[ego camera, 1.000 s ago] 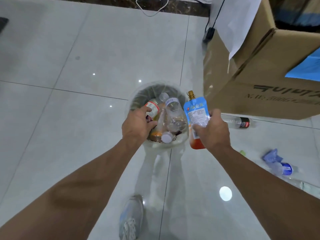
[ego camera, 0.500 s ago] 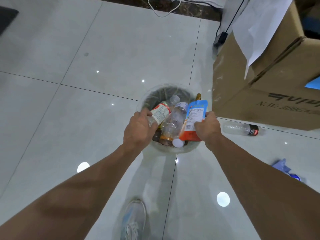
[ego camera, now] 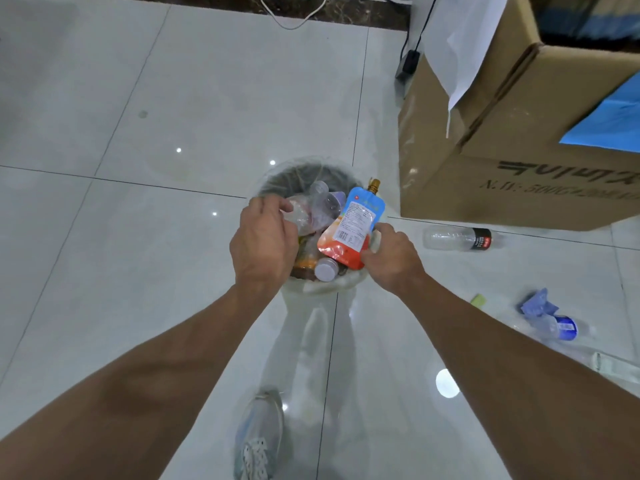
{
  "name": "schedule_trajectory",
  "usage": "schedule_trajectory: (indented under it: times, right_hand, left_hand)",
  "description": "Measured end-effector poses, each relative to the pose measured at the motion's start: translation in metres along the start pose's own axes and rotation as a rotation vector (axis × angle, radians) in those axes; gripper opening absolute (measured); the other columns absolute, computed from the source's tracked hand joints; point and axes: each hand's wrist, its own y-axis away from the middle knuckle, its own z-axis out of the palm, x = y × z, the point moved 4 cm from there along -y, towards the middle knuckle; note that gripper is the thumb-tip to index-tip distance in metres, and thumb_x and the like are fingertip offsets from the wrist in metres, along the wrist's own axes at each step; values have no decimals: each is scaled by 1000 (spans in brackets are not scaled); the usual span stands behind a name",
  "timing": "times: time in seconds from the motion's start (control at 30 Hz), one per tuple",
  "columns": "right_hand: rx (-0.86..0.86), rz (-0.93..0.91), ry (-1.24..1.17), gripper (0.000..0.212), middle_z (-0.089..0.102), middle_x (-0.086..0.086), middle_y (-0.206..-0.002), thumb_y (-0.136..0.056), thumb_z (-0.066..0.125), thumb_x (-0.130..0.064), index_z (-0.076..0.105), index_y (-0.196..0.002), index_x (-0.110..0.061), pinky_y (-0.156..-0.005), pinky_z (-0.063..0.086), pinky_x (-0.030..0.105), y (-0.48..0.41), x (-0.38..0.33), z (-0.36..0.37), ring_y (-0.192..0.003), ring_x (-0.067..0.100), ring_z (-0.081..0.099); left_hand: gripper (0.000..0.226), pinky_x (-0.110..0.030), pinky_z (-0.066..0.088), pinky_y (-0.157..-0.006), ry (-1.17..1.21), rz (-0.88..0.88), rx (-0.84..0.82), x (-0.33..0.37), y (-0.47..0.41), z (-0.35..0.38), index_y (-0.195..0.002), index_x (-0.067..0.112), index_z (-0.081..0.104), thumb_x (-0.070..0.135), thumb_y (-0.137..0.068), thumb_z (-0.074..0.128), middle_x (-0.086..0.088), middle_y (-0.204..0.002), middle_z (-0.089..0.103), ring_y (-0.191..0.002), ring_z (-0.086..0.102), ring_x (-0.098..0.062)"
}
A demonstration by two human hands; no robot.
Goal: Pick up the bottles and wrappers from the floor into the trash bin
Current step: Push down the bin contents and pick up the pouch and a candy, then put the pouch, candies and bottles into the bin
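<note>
A round trash bin (ego camera: 298,171) lined with clear plastic stands on the tiled floor, full of bottles. My left hand (ego camera: 265,242) is over its left side, fingers pressing on clear bottles (ego camera: 320,209) inside. My right hand (ego camera: 391,259) grips the lower corner of a blue and orange spouted drink pouch (ego camera: 351,225) that leans over the bin's right side. On the floor to the right lie a clear bottle with a black label (ego camera: 457,238), a blue wrapper (ego camera: 538,303) and a crushed bottle with a blue label (ego camera: 561,328).
A large cardboard box (ego camera: 519,161) stands just right of the bin, with white paper hanging over it. A black adapter and cables (ego camera: 410,60) lie by the far wall. My shoe (ego camera: 258,434) is below the bin. A small yellow-green scrap (ego camera: 478,300) lies on the floor.
My right hand carried the pouch from beside the bin to over its right side. My left hand moved further over the bottles inside.
</note>
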Motion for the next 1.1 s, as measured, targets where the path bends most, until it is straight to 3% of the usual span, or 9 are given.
schedule_trajectory:
  times: [0.13, 0.27, 0.4, 0.53, 0.7, 0.9, 1.1]
  right_hand:
    - [-5, 8, 18, 56, 44, 13, -133, -90, 55, -26, 36, -142, -17, -92, 42, 36, 16, 26, -13, -121, 30, 49]
    - [0, 47, 14, 55, 42, 12, -134, -90, 52, -23, 35, -143, -18, -94, 42, 38, 37, 75, -36, -119, 31, 49]
    - [2, 122, 32, 54, 42, 13, -132, -91, 51, -22, 35, -142, -18, -94, 44, 40, 62, 143, -63, -119, 32, 49]
    - [37, 180, 68, 53, 42, 13, -133, -92, 50, -20, 33, -143, -16, -90, 49, 42, 77, 214, -88, -115, 34, 53]
    - [57, 247, 56, 56, 38, 11, -140, -91, 48, -20, 32, -144, -18, -96, 41, 38, 92, 307, -111, -126, 30, 44]
    - [49, 299, 120, 57, 43, 12, -131, -90, 50, -17, 31, -144, -16, -95, 40, 39, 103, 418, -121, -121, 31, 44]
    - [7, 336, 166, 56, 44, 12, -129, -91, 50, -20, 30, -143, -16, -96, 40, 41, 96, 516, -95, -120, 30, 45]
  left_hand:
    - [10, -30, 40, -65, 24, 92, 26, 31, 20, 7, -93, 27, 56, 30, -86, 51, 9, -93, 59, -86, 57, -18]
    - [19, -28, 41, -53, -132, 376, 5, 70, 51, 27, -84, 24, 56, 41, -83, 48, 6, -83, 58, -76, 57, -19]
    - [18, -24, 26, -45, -326, 528, -129, 109, 89, 68, -86, 19, 60, 35, -83, 51, 0, -83, 58, -73, 56, -20]
    - [22, -33, 45, -64, -314, 505, -260, 147, 127, 116, -98, 20, 59, 35, -86, 50, 1, -94, 58, -91, 55, -19]
    - [24, -29, 36, -62, -252, 458, -352, 199, 178, 183, -106, 23, 55, 38, -88, 49, 5, -99, 57, -95, 53, -18]
    - [28, -30, 36, -60, -291, 499, -444, 248, 236, 272, -110, 22, 55, 36, -86, 50, 2, -102, 53, -97, 51, -20]
    - [34, -29, 35, -64, -303, 496, -504, 251, 283, 364, -119, 24, 52, 39, -88, 50, 4, -113, 55, -102, 51, -18]
